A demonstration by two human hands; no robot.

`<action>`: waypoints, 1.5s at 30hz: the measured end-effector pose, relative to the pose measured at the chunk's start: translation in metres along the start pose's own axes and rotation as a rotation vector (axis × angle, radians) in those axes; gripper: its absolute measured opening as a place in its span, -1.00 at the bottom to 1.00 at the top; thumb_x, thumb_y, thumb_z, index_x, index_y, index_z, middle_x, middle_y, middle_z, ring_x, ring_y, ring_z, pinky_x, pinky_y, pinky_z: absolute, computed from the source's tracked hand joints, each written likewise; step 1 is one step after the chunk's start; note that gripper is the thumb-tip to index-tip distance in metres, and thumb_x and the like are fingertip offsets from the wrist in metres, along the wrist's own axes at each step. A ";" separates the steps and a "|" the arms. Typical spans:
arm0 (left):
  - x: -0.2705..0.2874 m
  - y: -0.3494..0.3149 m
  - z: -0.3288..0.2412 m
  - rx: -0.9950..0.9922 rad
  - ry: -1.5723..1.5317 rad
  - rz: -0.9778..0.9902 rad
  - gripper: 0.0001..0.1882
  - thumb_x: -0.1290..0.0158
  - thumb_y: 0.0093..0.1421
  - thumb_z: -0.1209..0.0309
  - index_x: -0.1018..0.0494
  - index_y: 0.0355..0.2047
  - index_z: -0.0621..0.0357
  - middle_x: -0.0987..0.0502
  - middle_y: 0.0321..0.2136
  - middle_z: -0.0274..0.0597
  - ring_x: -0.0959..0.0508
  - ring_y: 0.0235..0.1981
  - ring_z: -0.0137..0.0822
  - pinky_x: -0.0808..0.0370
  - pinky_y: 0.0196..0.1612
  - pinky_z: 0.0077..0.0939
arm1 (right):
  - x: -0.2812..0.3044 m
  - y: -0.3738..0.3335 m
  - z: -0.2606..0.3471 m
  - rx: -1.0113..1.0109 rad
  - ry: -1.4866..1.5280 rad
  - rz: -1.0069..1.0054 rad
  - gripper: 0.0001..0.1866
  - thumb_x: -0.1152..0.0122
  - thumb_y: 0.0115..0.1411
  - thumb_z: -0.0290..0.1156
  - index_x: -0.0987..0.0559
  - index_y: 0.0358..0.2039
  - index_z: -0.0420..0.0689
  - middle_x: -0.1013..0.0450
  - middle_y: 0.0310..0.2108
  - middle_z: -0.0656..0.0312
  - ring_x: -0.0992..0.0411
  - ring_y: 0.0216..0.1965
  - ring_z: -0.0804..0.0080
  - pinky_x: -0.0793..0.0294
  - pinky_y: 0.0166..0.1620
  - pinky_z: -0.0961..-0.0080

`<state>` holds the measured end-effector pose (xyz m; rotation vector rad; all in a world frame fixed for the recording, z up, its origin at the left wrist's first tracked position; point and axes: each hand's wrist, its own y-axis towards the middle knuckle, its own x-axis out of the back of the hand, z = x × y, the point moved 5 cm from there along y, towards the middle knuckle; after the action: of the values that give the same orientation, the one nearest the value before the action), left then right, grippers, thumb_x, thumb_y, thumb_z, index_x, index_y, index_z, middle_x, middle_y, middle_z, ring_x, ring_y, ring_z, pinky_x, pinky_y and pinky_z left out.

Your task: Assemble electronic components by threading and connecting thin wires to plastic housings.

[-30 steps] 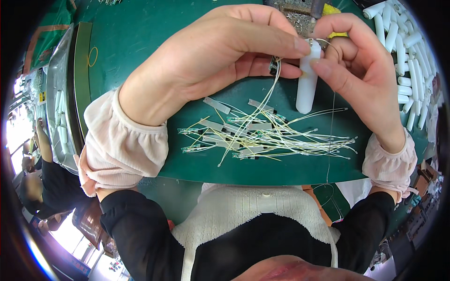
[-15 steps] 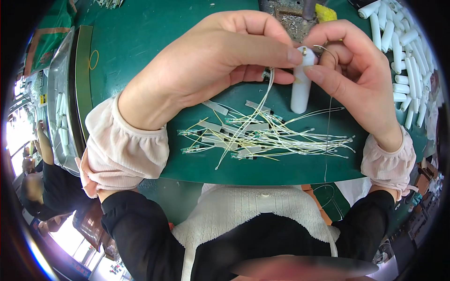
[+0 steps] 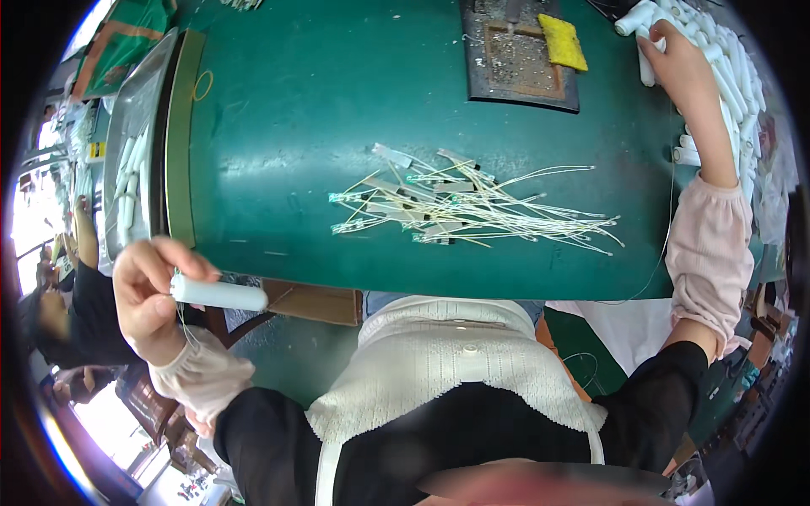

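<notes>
At the left, beyond the table's near edge, my left hand (image 3: 152, 291) is closed on a white cylindrical cell (image 3: 221, 293), held nearly level; thin wires dangle from the end at my fingers. My right hand (image 3: 675, 63) reaches to the far right, its fingers closed around another white cylinder (image 3: 648, 66) at the edge of a pile of white cylinders (image 3: 726, 59). From beneath that hand a thin wire (image 3: 671, 211) trails down to the near edge. Mid-table lies a loose bunch of white and yellow wires (image 3: 515, 211) with small circuit boards and grey strips.
A dark soldering tray (image 3: 523, 72) with metal bits and a yellow sponge (image 3: 563, 42) stands at the back. A metal tray (image 3: 148, 101) holding white cylinders runs along the left, behind a raised green strip (image 3: 181, 143) with a yellow rubber band (image 3: 202, 85). Another person (image 3: 84, 325) sits far left.
My hands have parted from the cell they both held mid-table. The left carried it left and toward me; the right moved to the pile of cylinders and closed on one.
</notes>
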<state>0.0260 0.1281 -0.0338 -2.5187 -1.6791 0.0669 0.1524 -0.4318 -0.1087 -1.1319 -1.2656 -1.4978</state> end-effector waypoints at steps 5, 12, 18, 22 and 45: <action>0.030 -0.072 0.005 0.348 0.718 -0.262 -0.82 -0.10 -0.01 0.64 -0.43 -0.33 0.35 -0.55 -0.21 0.00 -0.56 -0.20 -0.25 -0.46 -0.10 -0.43 | -0.003 0.012 0.004 -0.003 -0.241 0.017 -0.64 -0.06 0.16 -0.08 -0.46 -0.35 -0.17 -0.49 -0.53 -0.03 -0.49 -0.39 -0.03 -0.42 -0.31 0.12; -0.074 0.042 0.011 -0.100 0.996 0.251 -0.75 -0.15 0.00 0.55 -0.49 -0.25 0.30 -0.54 -0.29 -0.05 -0.55 -0.22 -0.11 -0.45 -0.15 -0.40 | 0.006 0.018 0.000 0.020 -0.279 0.102 -0.65 -0.10 0.07 -0.15 -0.49 -0.35 -0.21 -0.47 -0.49 -0.01 -0.46 -0.39 0.05 -0.41 -0.28 0.20; -0.147 0.123 0.018 -0.522 1.024 0.449 -0.86 -0.15 -0.01 0.57 -0.49 -0.38 0.23 -0.49 -0.43 -0.10 -0.50 -0.35 -0.07 -0.44 -0.31 -0.29 | 0.004 0.024 0.003 -0.036 -0.133 0.204 -0.66 -0.13 0.00 -0.19 -0.50 -0.37 -0.23 -0.42 -0.57 0.08 -0.42 -0.49 0.21 -0.39 -0.35 0.33; -0.166 0.144 0.027 -0.571 0.951 0.481 -0.86 -0.17 -0.02 0.55 -0.48 -0.40 0.21 -0.47 -0.48 -0.13 -0.49 -0.39 -0.09 -0.44 -0.34 -0.33 | 0.003 0.022 -0.001 -0.099 -0.041 0.279 -0.67 -0.15 -0.04 -0.21 -0.51 -0.39 -0.25 -0.39 -0.63 0.14 -0.39 -0.56 0.32 -0.37 -0.39 0.42; -0.176 0.166 0.011 -0.358 0.696 0.574 -0.81 -0.19 0.00 0.58 -0.55 -0.32 0.23 -0.55 -0.43 -0.18 -0.53 -0.41 -0.31 -0.45 -0.31 -0.51 | 0.047 -0.082 0.153 0.330 0.958 0.764 -0.79 -0.16 -0.01 -0.61 -0.44 -0.31 -0.18 -0.27 -0.48 0.47 -0.19 -0.47 0.80 -0.12 -0.46 0.81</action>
<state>0.1091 -0.0965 -0.0692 -2.6955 -0.7307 -1.0059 0.0796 -0.2719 -0.0696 -0.4454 -0.3121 -0.9580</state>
